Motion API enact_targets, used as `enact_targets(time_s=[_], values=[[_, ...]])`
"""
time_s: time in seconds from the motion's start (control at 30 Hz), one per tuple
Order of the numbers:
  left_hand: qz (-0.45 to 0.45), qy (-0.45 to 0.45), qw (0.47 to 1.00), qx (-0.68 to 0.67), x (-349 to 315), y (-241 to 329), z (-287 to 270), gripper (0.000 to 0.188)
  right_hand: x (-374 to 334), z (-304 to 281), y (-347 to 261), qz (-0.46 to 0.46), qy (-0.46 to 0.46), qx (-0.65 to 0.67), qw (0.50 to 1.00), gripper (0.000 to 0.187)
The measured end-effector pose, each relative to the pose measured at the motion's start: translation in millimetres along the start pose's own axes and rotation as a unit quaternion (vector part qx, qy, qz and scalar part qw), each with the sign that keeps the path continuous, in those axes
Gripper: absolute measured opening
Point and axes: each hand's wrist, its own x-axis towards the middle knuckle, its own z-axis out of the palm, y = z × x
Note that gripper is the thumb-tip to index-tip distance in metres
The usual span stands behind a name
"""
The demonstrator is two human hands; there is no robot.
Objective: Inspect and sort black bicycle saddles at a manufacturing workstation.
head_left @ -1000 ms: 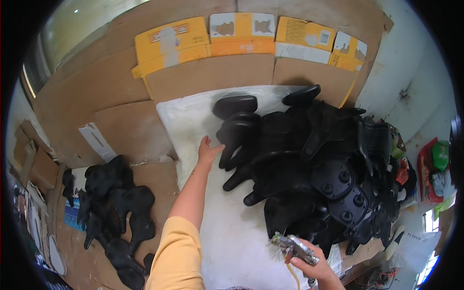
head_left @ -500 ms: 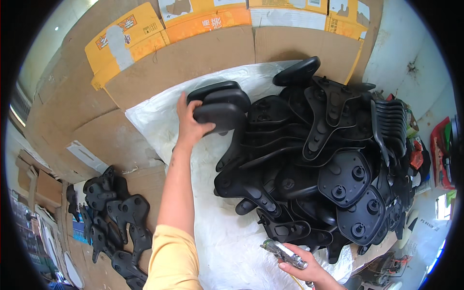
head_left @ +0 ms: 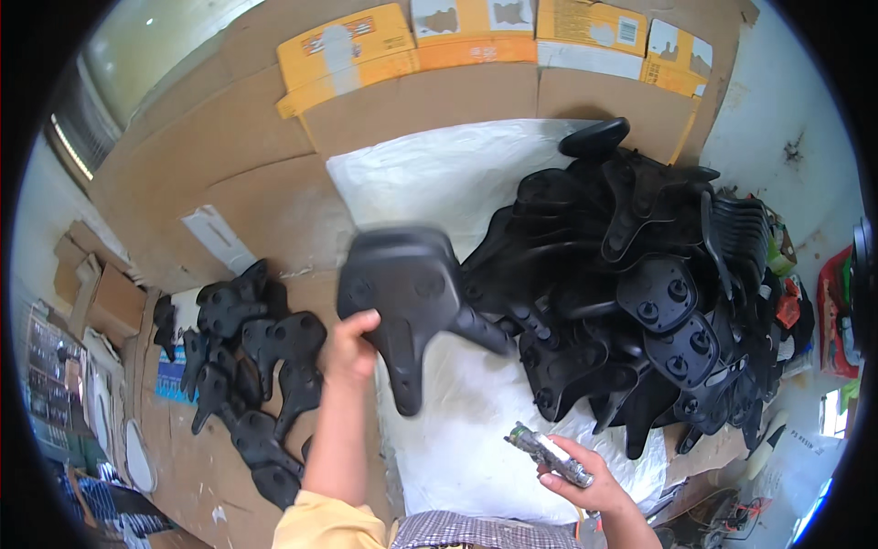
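Note:
My left hand (head_left: 352, 348) is closed on the lower left edge of a black moulded plastic piece (head_left: 407, 274), which it holds up over the white sheet. The piece has a broad, rounded top, round recesses and two prongs, one pointing down and one to the lower right. A little motion blur softens its top edge. Lower down on the right, my right hand (head_left: 590, 480) grips a silver metal hand tool (head_left: 551, 455), its worn tip pointing up and left. The tool's exact kind cannot be made out.
A tall heap of similar black plastic pieces (head_left: 631, 302) covers the right side of the white sheet (head_left: 448, 439). Another group of black pieces (head_left: 265, 357) lies on cardboard at left. Cardboard panels (head_left: 421, 105) with yellow flaps rise at the back.
My left hand has lifted a black plastic piece away from the back of the sheet and brought it nearer. The view has shifted left; my right hand still grips the tool.

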Motion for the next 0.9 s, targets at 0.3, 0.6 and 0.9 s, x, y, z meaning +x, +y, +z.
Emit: enact_targets(time_s=[0.3, 0.6, 0.9], values=[[-0.103, 0.284, 0.917, 0.26, -111, -149, -112, 0.07, -71, 25, -24, -0.025, -0.014, -0.069, 0.997, 0.058], [-0.074, 0.157, 0.985, 0.027, -113, -114, -100, 0.028, -140, 27, -37, 0.014, -0.002, -0.104, 0.994, 0.057], [0.004, 0.157, 0.987, -0.023, -113, -111, -95, 0.021, -147, 23, -57, -0.008, 0.023, -0.133, 0.991, 0.055]])
